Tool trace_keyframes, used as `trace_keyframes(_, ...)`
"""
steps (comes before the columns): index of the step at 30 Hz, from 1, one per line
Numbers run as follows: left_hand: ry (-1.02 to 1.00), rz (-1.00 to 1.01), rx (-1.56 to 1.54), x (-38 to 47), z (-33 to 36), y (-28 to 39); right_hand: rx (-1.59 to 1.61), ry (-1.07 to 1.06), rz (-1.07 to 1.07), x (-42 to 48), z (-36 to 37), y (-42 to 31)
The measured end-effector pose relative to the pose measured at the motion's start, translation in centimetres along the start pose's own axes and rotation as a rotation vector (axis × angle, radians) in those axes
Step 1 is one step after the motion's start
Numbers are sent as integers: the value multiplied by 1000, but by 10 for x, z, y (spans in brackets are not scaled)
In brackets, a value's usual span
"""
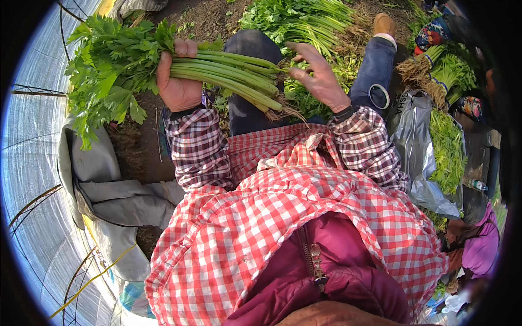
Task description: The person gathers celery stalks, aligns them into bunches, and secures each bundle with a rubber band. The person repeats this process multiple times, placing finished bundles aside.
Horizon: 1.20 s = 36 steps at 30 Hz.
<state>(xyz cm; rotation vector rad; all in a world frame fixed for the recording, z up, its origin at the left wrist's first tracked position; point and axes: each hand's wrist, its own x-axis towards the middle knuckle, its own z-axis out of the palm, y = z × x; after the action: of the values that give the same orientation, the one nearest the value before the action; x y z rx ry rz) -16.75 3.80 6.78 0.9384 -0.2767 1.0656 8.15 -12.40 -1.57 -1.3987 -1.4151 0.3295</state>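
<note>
My left hand (179,81) is closed around a bunch of leafy celery (228,75) where the stalks meet the leaves. The leaves spread to the left, and the rooted ends point right, over my lap. Just right of the roots is my right hand (318,77), its fingers spread and slightly curled. Whether a fingertip touches a thin stalk end is unclear. A roll of tape or a ring (379,96) lies against my right jeans leg, below the knee. Beyond my knee a large heap of celery (301,20) rests on the soil, roots to the right.
Tied celery bunches (452,73) lie at the right, near a co-worker's flowered sleeve (430,34). A silvery plastic bag (414,138) sits beside more celery (446,150). Grey cloth (130,199) lies at my left, by the plastic greenhouse wall (32,134).
</note>
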Motion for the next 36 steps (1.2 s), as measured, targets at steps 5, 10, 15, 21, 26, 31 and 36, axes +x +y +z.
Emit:
trace_keyframes(5,19,-21,12,-1,1,2,-230,4,-198,9,25,-10)
trace_keyframes(10,19,-51,24,-2,26,-24,-80,176,84,14,23,54)
trace_keyframes(15,-14,24,83,-2,23,-11,-275,258,565,-17,-5,95)
trace_keyframes(21,-61,41,45,-5,1,13,-389,248,-87,-21,-1,35)
trace_keyframes(26,11,70,45,-5,12,1,121,-91,-253,4,28,-50)
trace_keyframes(31,-77,30,73,-4,19,-1,73,-82,-221,13,43,-68)
trace_keyframes(36,-86,31,55,-5,14,-5,130,-77,-267,14,45,-61)
